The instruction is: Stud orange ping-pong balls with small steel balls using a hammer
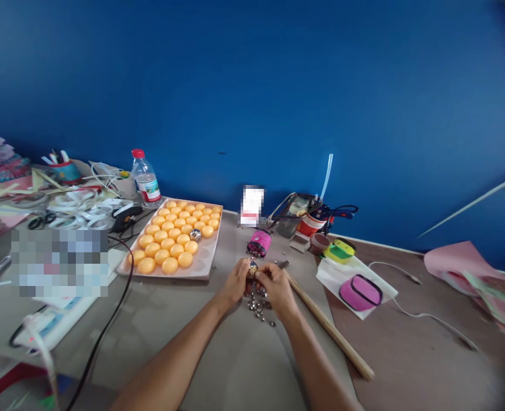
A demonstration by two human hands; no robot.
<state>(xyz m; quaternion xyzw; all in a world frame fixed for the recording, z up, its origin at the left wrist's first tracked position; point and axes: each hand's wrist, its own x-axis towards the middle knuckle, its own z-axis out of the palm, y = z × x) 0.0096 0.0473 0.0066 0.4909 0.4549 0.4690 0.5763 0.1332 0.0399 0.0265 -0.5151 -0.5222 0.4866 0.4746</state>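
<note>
My left hand point(236, 283) and my right hand point(277, 287) meet over the middle of the table. Both have their fingers closed around a small shiny silver ball-like piece point(253, 267), whose details are too small to make out. Beneath and between the hands lie several small shiny metal bits point(257, 309). Just beyond them a pink pouch point(259, 241) rests on its side, with more small bits at its mouth. Right of my right hand lies a long wooden handle point(329, 325) with a dark metal end near my fingers.
At left stands a white tray point(213, 251) of orange balls point(166, 242) with one silver ball point(196, 234) among them. Behind it is a water bottle point(147, 180). A power strip point(66, 314) and black cable lie left. A pink case point(360, 292) and yellow-green container point(340, 250) sit right.
</note>
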